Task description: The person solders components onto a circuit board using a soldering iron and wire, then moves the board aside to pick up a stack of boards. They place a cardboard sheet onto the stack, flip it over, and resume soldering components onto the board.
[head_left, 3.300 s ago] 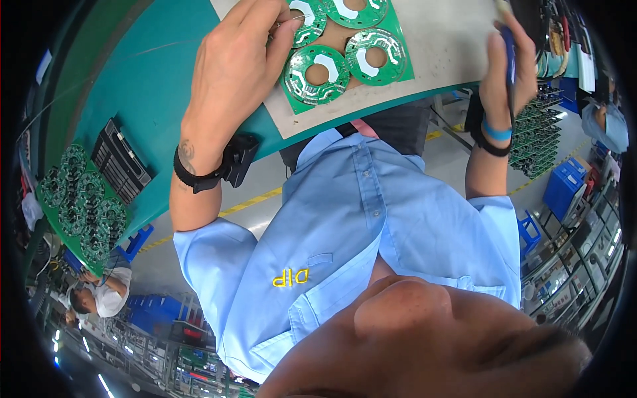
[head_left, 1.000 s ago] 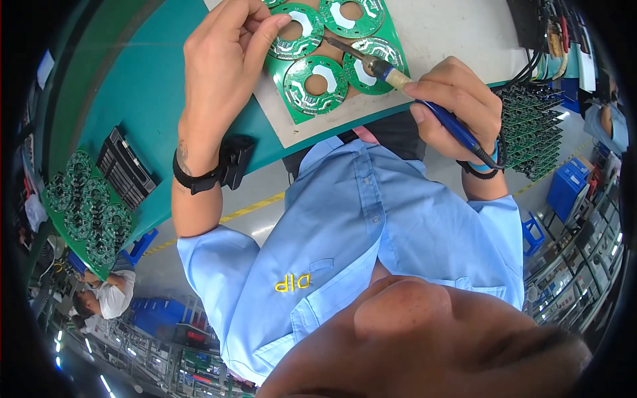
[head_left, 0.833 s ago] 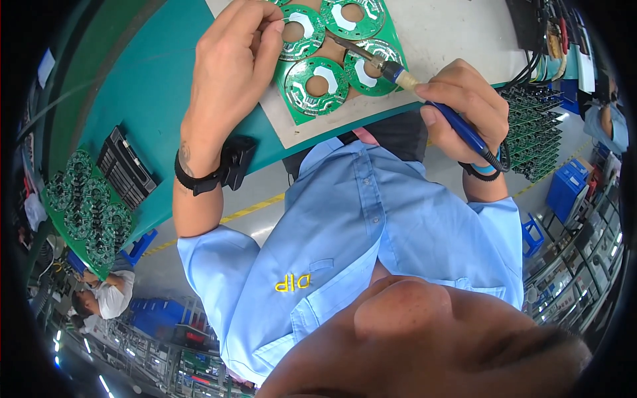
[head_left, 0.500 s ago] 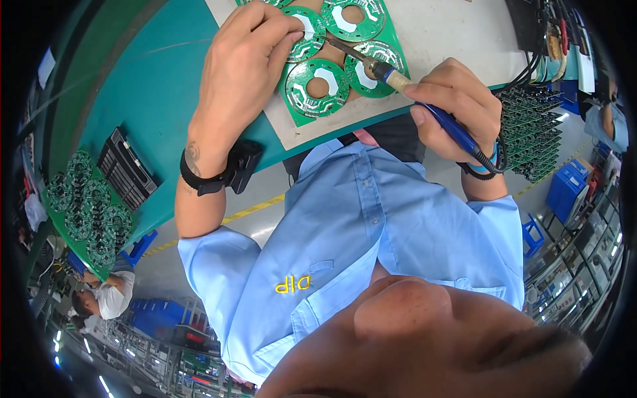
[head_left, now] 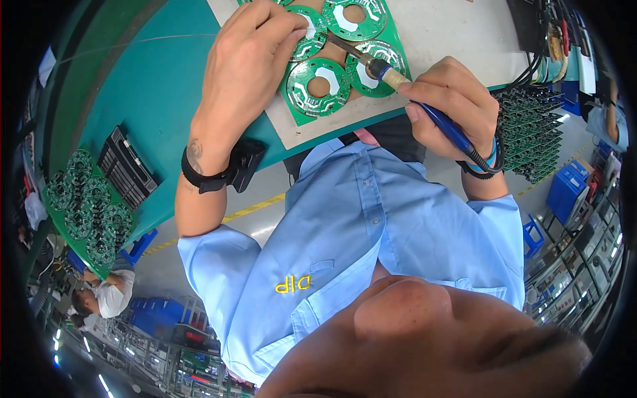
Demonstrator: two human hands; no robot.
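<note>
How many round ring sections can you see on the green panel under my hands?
4, possibly more hidden. On the green panel: one under the left hand fingertips, one at top, one front centre, one beneath the soldering iron in the right hand.

No packages, labels, signs or screens

Head-worn fisheye, close, facing down

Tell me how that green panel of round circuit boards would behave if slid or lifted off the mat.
The green panel looks thin and flat, so probably light and fairly stiff. It lies flush on the grey mat, so it would likely slide unless pinned, as the left hand does. Its cut-out rings suggest weak joints; lift it evenly.
</note>
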